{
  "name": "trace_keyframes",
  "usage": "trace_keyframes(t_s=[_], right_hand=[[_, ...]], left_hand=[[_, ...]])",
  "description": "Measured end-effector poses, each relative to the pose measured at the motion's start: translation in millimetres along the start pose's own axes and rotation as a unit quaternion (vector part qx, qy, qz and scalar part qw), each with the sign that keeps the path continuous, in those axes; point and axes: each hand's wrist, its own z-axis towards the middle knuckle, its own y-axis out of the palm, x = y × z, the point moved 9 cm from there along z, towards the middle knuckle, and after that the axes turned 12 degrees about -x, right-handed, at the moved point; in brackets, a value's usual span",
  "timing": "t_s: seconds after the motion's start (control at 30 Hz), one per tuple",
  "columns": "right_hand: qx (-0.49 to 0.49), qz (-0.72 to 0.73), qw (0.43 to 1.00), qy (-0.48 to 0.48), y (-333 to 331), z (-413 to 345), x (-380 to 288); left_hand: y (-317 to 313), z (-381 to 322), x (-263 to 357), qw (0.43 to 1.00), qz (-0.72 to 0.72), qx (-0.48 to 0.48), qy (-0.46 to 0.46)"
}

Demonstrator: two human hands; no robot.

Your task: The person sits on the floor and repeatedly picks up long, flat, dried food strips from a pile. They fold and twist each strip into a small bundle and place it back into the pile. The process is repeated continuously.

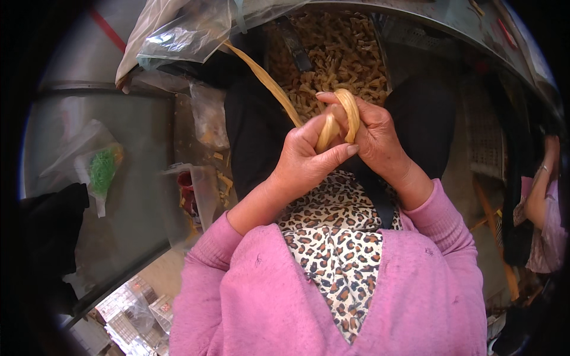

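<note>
A long, flat tan strip of pliable material point(267, 84) runs from beneath a clear plastic bag at the table edge down to my hands. My left hand point(300, 151) and my right hand point(372, 129) meet above my lap. The strip bends into a loop over the fingers of my right hand, and another fold of it shows between thumb and fingers of my left hand. Fingertips partly hide how the folds cross. Beyond the hands, between my knees, lies a heap of short, knotted-looking tan pieces point(343, 53) in a container with a dark strap or bar across it.
The table edge point(414, 15) curves across the top, with a clear plastic bag point(191, 38) hanging over it. At left, a bag with green stringy material point(103, 171) lies on a glass-like surface. Another person's arm point(539, 200) is at far right, near a plastic crate point(485, 133).
</note>
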Motion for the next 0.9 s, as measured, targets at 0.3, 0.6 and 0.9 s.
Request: trace_keyframes(t_s=[0.3,0.6,0.9], right_hand=[[-0.003,-0.014,1.0,0.011,-0.2,19.8,3.4],[0.004,0.187,0.978,0.09,-31.9,68.9,10.3],[0.049,-0.005,0.996,0.073,-60.5,108.4,27.6]], left_hand=[[-43.4,14.6,20.6,0.986,0.162,0.017,0.037],[-98.0,27.3,-1.6,0.995,-0.079,0.049,-0.033],[-101.2,31.4,-32.0,0.986,-0.098,-0.026,-0.136]])
